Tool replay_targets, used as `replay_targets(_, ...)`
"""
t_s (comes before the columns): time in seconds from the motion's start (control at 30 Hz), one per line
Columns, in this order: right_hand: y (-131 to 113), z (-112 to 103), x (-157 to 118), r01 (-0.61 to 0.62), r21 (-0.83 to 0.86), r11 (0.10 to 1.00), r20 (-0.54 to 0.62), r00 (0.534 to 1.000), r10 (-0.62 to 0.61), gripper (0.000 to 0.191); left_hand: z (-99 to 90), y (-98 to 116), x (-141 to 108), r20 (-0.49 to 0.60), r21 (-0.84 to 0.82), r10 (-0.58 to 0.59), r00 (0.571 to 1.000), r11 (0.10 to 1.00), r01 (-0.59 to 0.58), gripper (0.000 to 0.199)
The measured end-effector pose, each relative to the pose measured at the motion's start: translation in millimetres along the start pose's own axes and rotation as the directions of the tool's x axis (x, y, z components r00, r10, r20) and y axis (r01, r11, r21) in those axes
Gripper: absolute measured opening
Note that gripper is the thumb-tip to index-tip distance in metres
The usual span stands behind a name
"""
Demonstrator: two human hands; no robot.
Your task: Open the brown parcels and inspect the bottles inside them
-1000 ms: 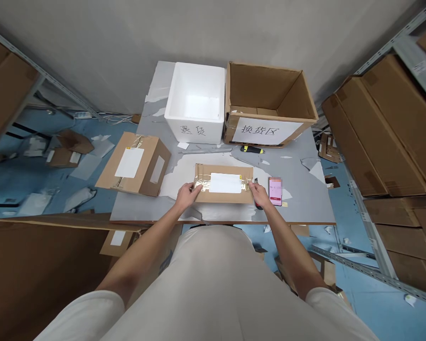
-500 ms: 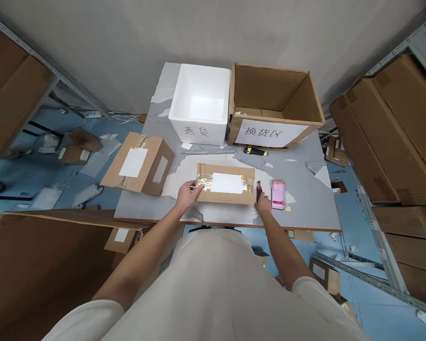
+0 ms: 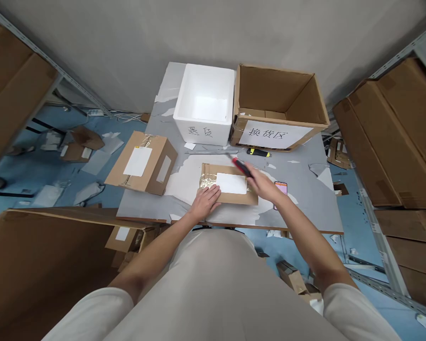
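Note:
A flat taped cardboard box with a white label lies in front of me on the table. My left hand rests flat on its near left part, fingers stretched out over the tape and the label's edge. Over the right end of the box, my right hand grips a red and black utility knife, which points up and left. Its blade is blurred. Beside my right wrist lies a phone, partly covered by the forearm.
A second taped box stands at the table's left edge. Along the back are a white foam box and a large open carton with handwritten signs. A yellow-black cutter lies before the carton. Shelves with cartons flank the table.
My right hand has lifted the utility knife from beside the box and carried it up and left over it. My left hand has moved from the box's left end onto its top.

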State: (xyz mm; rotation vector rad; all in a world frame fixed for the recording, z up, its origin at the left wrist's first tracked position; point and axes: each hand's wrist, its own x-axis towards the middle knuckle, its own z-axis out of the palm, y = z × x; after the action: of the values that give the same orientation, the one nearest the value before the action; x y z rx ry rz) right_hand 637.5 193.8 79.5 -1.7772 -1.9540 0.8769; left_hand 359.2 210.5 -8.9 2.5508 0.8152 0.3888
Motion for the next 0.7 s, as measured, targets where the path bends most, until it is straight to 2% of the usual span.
replay_targets(0.07,-22.7,5.7,18.0,0.182,-0.025,0.983,0.201,0.964,-0.174,0.054,2.5,-1.5,0.3,0.002,0.008,0.001,1.000,1.000,-0.001,0.044)
replay_targets(0.1,-29.3,11.0,25.6,0.234,-0.039,0.972,0.287,0.934,-0.213,0.053,3.2,-2.5,-0.1,-0.001,0.008,0.005,1.000,1.000,-0.005,0.044)
replay_targets(0.2,-34.3,26.6,42.0,0.278,-0.128,0.952,0.412,0.888,-0.204,0.053,4.4,-4.6,-1.7,-0.017,0.004,0.007,1.000,1.000,-0.007,0.044)
replay_targets(0.3,-30.5,33.4,51.0,0.320,-0.216,0.922,0.434,0.878,-0.203,0.056,5.3,-5.1,-2.1,-0.027,-0.001,-0.005,1.000,1.000,0.005,0.044)
replay_targets(0.47,-28.9,32.0,55.7,0.376,-0.302,0.876,0.463,0.861,-0.210,0.063,4.5,-4.8,-0.7,-0.018,0.014,-0.009,1.000,1.000,0.009,0.044)
replay_targets(0.7,-26.6,25.1,58.3,0.342,-0.357,0.869,0.502,0.855,-0.130,0.068,2.9,-6.5,0.8,0.001,0.008,-0.030,1.000,1.000,0.030,0.044)
